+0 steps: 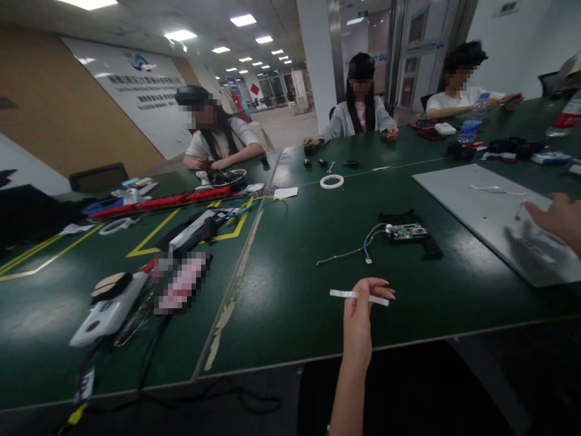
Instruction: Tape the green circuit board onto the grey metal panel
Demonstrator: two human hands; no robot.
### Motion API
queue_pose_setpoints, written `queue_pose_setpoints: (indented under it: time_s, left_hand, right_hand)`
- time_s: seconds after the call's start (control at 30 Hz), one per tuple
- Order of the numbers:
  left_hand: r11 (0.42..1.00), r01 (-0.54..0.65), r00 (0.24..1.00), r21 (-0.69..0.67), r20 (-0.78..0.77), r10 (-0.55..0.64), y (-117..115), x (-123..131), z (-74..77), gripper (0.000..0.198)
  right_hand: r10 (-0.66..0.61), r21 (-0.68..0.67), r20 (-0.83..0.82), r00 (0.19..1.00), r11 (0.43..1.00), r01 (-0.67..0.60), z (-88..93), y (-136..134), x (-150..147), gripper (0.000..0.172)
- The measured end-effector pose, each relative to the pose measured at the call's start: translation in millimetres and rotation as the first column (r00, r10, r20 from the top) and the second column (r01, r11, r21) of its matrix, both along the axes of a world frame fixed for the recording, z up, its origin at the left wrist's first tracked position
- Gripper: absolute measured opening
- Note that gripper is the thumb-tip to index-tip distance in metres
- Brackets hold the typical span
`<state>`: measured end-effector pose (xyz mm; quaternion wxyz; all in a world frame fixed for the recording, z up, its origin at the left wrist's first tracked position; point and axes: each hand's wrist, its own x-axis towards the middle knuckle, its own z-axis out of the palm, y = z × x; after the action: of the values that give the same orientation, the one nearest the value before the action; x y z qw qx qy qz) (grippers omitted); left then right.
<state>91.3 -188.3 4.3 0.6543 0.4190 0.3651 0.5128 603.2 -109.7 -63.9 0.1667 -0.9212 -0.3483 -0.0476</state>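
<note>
My left hand [363,306] is raised over the near table edge, its thumb pressed against the fingers on a thin white strip [340,294]. The strip lies crosswise, an end showing on each side of the thumb. Beyond this hand, a black plastic frame [431,247] with a small green circuit board [405,232] rests on the table, dark wires running left to a white plug. At the right edge my right hand [560,221], partly cut off, is over a grey panel [476,224] with fingers spread. A small greyish bit near its fingertip is unclear.
A roll of white tape [331,181] lies farther back on the green table [281,290]. To the left are a white device [109,309], a phone [184,281], cables and red power strips [181,201]. Three people sit opposite. A water bottle [472,121] stands back right.
</note>
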Motion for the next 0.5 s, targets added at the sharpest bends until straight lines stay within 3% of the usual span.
queue_pose_setpoints:
  time_s: [0.07, 0.13, 0.23, 0.37, 0.43, 0.5]
  left_hand:
    - [1.000, 0.003, 1.000, -0.006, -0.019, -0.003, 0, 0, 0.3, 0.040]
    - [1.000, 0.011, 0.999, -0.005, -0.030, -0.011, 1, -1, -0.4, 0.040]
    - [1.000, 0.016, 0.999, -0.002, -0.031, -0.016, 1, -1, -1.5, 0.041]
    - [1.000, 0.023, 0.999, 0.002, -0.030, -0.023, 1, -1, -1.0, 0.041]
    - [1.000, 0.025, 0.999, 0.002, -0.036, -0.025, 1, -1, 0.2, 0.041]
    - [1.000, 0.025, 0.999, 0.004, -0.047, -0.025, 1, -1, 1.4, 0.042]
  right_hand:
    - [-0.029, -0.052, -0.108, 0.994, 0.998, 0.024, -9.9, 2, 17, 0.094]
    - [-0.020, -0.022, -0.161, 0.987, 1.000, 0.016, -13.9, 7, 21, 0.092]
    - [0.011, 0.054, -0.181, 0.983, 0.999, -0.001, -10.5, 18, 17, 0.072]
    - [0.082, -0.016, -0.183, 0.980, 0.996, -0.086, 0.0, 28, 10, 0.032]
    - [0.068, -0.033, -0.165, 0.984, 0.997, -0.075, 3.2, 29, 8, 0.025]
    - [0.075, 0.051, -0.126, 0.989, 0.996, -0.069, 4.4, 29, 5, 0.027]
